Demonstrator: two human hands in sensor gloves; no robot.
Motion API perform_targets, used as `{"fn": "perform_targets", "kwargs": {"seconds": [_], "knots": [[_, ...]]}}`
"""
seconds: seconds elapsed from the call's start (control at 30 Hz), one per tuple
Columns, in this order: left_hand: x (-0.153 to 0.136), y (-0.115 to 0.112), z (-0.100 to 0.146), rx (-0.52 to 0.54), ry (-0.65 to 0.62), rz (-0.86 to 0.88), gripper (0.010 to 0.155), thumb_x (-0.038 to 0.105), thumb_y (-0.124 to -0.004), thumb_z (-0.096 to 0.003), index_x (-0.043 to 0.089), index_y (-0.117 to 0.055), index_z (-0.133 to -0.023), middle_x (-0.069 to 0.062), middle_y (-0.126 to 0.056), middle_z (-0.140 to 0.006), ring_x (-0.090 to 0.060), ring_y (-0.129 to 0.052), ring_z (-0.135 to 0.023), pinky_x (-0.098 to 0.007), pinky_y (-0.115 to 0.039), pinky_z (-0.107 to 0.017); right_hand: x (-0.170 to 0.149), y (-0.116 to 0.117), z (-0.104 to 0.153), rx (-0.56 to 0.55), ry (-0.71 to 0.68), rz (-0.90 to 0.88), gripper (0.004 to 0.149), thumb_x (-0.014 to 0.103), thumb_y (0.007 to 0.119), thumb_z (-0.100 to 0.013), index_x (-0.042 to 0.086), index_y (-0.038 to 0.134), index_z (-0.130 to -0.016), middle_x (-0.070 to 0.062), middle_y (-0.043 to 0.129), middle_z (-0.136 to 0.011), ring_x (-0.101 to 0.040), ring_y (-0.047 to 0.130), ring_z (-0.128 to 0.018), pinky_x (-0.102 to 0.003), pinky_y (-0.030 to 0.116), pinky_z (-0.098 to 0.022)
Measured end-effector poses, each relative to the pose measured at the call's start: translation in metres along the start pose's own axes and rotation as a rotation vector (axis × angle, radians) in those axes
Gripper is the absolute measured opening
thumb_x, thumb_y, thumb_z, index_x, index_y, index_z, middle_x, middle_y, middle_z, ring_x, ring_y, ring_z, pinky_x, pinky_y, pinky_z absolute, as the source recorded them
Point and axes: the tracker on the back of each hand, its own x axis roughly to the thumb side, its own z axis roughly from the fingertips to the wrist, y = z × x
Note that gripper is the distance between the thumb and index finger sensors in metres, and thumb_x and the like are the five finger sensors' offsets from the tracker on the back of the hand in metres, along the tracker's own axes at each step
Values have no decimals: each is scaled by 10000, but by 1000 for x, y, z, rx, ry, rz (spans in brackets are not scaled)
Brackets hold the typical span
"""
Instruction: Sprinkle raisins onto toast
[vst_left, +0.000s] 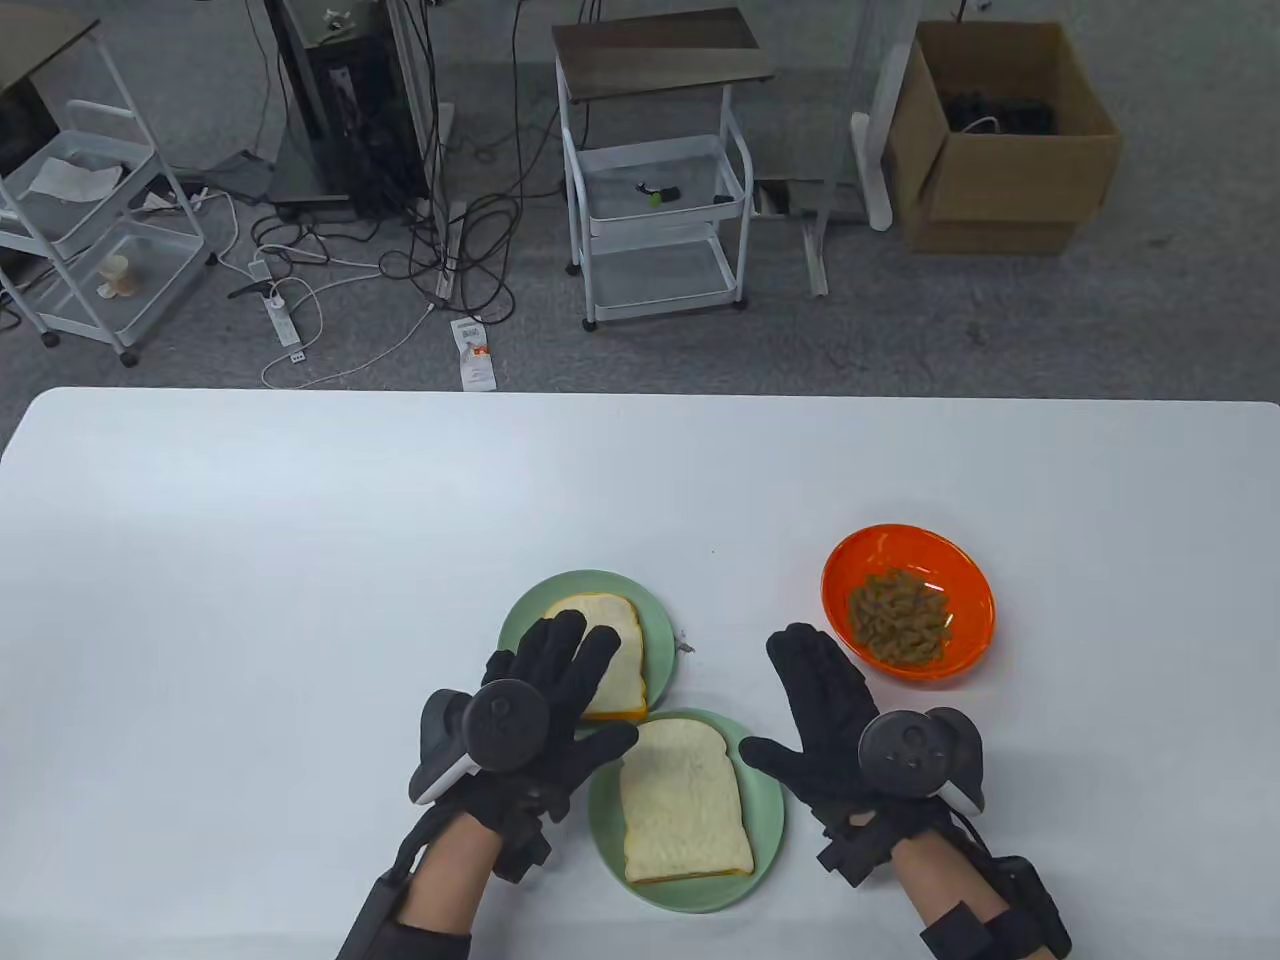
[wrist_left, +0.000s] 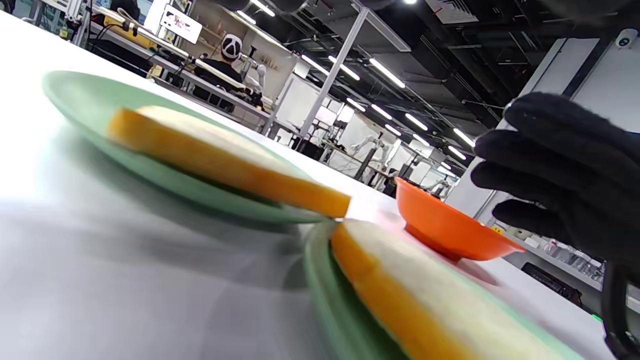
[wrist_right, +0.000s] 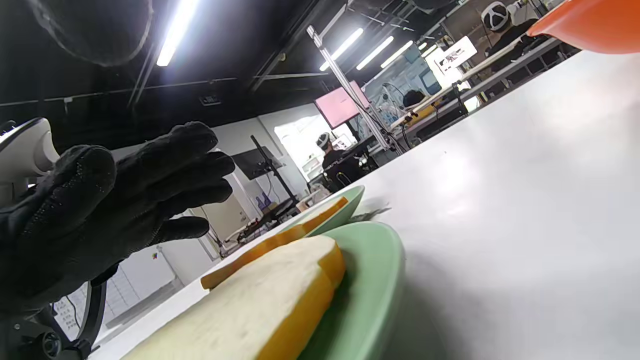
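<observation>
Two slices of white toast lie on two green plates. The far toast (vst_left: 612, 622) is on the far plate (vst_left: 655, 610), and the near toast (vst_left: 683, 805) is on the near plate (vst_left: 765, 800). An orange bowl (vst_left: 905, 540) at the right holds raisins (vst_left: 900, 618). My left hand (vst_left: 560, 680) hovers open over the far toast and holds nothing. My right hand (vst_left: 805, 700) is open and flat between the near plate and the bowl, also empty. The left wrist view shows both toasts (wrist_left: 225, 160) (wrist_left: 425, 300), the bowl (wrist_left: 445, 230) and my right hand (wrist_left: 560, 170).
A small dark speck (vst_left: 686, 646) lies on the white table (vst_left: 300, 600) just right of the far plate. The table's far edge runs across the middle of the table view. Carts, cables and a cardboard box (vst_left: 1000, 140) stand on the floor beyond.
</observation>
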Motion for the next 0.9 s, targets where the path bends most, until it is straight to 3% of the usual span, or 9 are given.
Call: {"fn": "perform_targets", "kwargs": {"seconds": [0.2, 0.37, 0.47, 0.6, 0.73, 0.9], "knots": [[-2, -1, 0, -2, 11, -18, 912, 855, -589, -396, 452, -327, -1171, -1, -289, -1282, -351, -357, -1211, -712, -385, -815, -2, -5, 0, -15, 13, -13, 954, 687, 723, -486, 121, 335, -1149, -307, 306, -1170, -618, 329, -1016, -759, 338, -626], [1, 0, 0, 18, -1, -14, 899, 845, -601, -399, 462, -333, -1167, 12, -289, -1283, -339, -338, -1216, -702, -369, -827, -15, -37, 3, -171, 111, 22, 889, 640, 754, -498, 98, 457, -1137, -318, 341, -1160, -621, 334, -1006, -765, 328, -615], [2, 1, 1, 32, -1, -33, 890, 839, -605, -400, 467, -340, -1164, 18, -291, -1282, -332, -326, -1218, -696, -359, -833, -39, -67, 11, -312, 282, 99, 850, 605, 791, -502, 105, 509, -1129, -334, 337, -1148, -637, 327, -986, -767, 339, -601], [4, 0, 1, 43, -5, -36, 875, 827, -616, -406, 474, -348, -1160, 27, -298, -1281, -325, -327, -1218, -690, -360, -837, -79, -91, 27, -387, 559, 138, 837, 589, 816, -503, 131, 512, -1133, -351, 253, -1139, -658, 253, -966, -766, 330, -597], [4, -1, 1, 49, -4, -45, 860, 814, -626, -414, 475, -358, -1158, 30, -306, -1279, -322, -335, -1217, -686, -362, -840, -113, -96, 36, -378, 704, 82, 750, 550, 845, -497, 102, 672, -1074, -371, 292, -1121, -669, 324, -946, -754, 389, -594], [5, -1, 1, 52, -1, -51, 848, 800, -634, -421, 471, -367, -1155, 30, -318, -1276, -318, -348, -1214, -680, -372, -840, -136, -83, 35, -339, 772, -74, 733, 514, 858, -497, 114, 663, -1080, -412, 413, -1090, -679, 572, -843, -697, 574, -572]]}}
